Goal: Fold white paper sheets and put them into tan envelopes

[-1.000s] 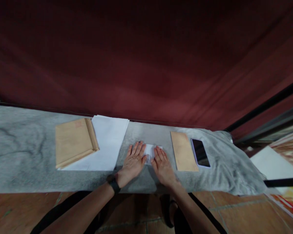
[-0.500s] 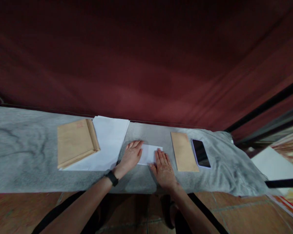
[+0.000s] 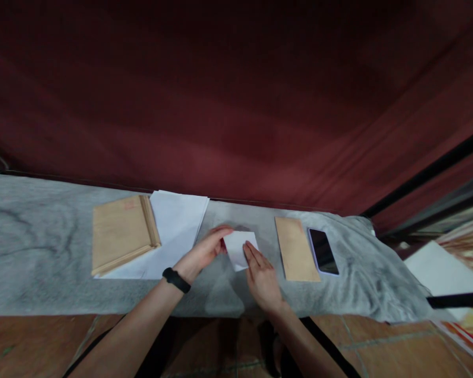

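A small folded sheet of white paper is held between my two hands, tilted a little above the grey cloth. My left hand, with a black band at the wrist, grips its upper left corner. On the other side my right hand closes on the paper's right edge, its fingertips lying over the face. Left of my hands, a stack of brown envelopes rests partly on larger white sheets. A single brown envelope lies to the right of my right hand.
Beside the single envelope is a phone with a pale purple edge. A grey cloth covers the long narrow surface. Dark red fabric rises behind it. Black bars and papers stand at the far right.
The white paper lay flat under both hands; now it is lifted, turned and looks narrower. My flat hands have changed to gripping its edges.
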A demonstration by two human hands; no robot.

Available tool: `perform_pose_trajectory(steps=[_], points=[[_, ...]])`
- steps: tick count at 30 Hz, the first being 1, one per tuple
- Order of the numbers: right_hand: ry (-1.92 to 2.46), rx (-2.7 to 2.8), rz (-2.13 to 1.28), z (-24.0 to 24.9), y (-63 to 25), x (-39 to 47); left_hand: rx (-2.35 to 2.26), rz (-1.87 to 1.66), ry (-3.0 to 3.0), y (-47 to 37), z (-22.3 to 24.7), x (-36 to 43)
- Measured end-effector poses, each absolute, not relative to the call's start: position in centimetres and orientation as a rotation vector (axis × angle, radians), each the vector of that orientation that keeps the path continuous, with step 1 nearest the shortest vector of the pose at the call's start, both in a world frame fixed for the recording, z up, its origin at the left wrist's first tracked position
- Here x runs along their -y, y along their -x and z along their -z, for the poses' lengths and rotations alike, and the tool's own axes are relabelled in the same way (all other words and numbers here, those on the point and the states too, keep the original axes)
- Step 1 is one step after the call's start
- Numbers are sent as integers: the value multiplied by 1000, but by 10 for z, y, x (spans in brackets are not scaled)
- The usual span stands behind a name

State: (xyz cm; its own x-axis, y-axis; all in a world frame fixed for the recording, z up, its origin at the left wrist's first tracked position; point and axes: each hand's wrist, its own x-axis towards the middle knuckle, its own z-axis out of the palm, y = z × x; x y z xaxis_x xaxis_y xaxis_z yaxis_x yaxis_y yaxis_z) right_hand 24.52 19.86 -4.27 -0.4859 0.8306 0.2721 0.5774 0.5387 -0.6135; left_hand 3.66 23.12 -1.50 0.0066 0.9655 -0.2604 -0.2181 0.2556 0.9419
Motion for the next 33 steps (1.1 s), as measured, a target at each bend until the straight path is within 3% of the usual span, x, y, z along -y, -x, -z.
perform_pose_trajectory(steps=[2, 6, 13, 19, 28, 33], points=[[1201, 1907, -830, 36, -246, -207, -973, -1190, -646, -39, 9, -229], [1145, 1232, -1235, 31, -241, -218, -1000, -1224, -587, -52, 18, -224], [1099, 963, -1508, 49, -247, -223, -1235, -1144, -872, -54, 46, -222], [1338, 1207, -1307, 67, -273, -239, -1411, -980, -1238, -27, 50, -229], [1464, 2022, -530, 79, -268, -227, -2117, -638, -2041, -52, 54, -213], [1477, 2090, -499, 81, -269, -232, -1960, -512, -2333, -78, 66, -203]])
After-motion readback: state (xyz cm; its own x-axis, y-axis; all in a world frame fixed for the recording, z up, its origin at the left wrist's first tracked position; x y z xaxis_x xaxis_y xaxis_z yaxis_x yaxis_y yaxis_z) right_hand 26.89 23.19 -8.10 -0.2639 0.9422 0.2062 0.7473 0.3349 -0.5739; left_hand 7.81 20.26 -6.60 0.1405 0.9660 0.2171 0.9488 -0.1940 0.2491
